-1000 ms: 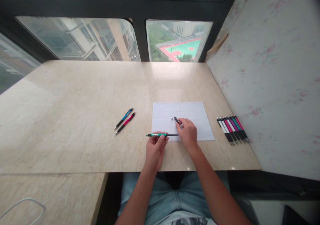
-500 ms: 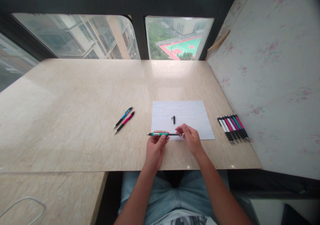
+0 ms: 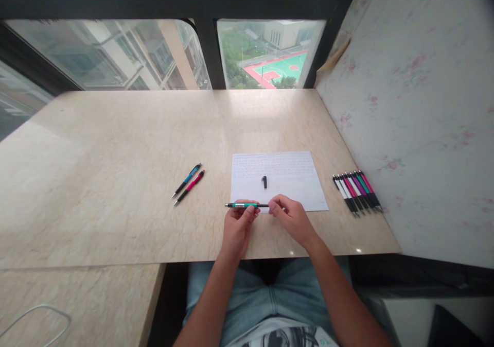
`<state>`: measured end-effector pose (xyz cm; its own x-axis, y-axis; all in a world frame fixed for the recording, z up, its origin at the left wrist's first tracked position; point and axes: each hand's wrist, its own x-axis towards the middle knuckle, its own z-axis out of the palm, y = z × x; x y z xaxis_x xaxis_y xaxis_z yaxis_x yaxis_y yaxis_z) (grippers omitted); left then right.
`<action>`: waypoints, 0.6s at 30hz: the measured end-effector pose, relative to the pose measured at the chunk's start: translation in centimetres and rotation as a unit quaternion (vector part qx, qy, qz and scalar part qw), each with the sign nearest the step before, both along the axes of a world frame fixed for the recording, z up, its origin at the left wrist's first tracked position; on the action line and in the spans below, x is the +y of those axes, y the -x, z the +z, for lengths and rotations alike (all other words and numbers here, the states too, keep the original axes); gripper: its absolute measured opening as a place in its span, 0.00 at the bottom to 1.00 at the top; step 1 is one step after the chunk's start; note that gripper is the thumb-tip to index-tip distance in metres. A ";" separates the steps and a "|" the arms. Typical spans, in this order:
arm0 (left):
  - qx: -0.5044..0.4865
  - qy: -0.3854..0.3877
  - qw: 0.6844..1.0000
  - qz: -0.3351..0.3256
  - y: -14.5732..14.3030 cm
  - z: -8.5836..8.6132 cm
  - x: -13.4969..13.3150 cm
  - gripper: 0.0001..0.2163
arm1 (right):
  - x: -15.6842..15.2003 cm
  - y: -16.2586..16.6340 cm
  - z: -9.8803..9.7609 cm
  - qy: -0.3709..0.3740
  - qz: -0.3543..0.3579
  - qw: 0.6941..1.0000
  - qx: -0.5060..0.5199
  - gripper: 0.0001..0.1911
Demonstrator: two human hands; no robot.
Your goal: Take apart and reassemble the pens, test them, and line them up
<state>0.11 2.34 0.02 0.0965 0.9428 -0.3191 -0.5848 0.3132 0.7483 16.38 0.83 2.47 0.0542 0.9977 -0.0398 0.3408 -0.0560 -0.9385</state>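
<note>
My left hand (image 3: 238, 226) is closed around the green barrel of a pen (image 3: 244, 205), which lies level across the fingers with its clicker end pointing left. From the barrel's right end sticks a thin dark refill (image 3: 263, 205). The fingertips of my right hand (image 3: 291, 217) pinch the refill's far end and hide it. Beyond the hands, a black rubber grip (image 3: 265, 182) and a tiny metal tip (image 3: 262, 179) lie on a white sheet of paper (image 3: 304, 192) with faint rows of writing.
Left of the paper lie a blue pen (image 3: 187, 180) and a pink pen (image 3: 189, 188), side by side. A row of several pens (image 3: 357, 192) rests at the right by the flowered wall (image 3: 420, 131). The table's front edge (image 3: 185, 262) runs before my lap.
My right hand has moved left along the refill, closer to the barrel, so less of the refill shows. The left hand keeps its grip. The whole view has shifted slightly.
</note>
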 end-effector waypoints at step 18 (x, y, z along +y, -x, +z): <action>-0.028 0.021 0.999 0.029 0.1 0.1 0.1 0.11 | -1.0 -2.0 0.1 -0.015 -0.079 0.996 0.026 0.10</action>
<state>0.01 2.41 0.09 0.0600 0.9333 -0.3539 -0.6432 0.3073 0.7013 18.42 -0.17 2.59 0.2092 0.9777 -0.0169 0.2809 -0.0766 -0.9567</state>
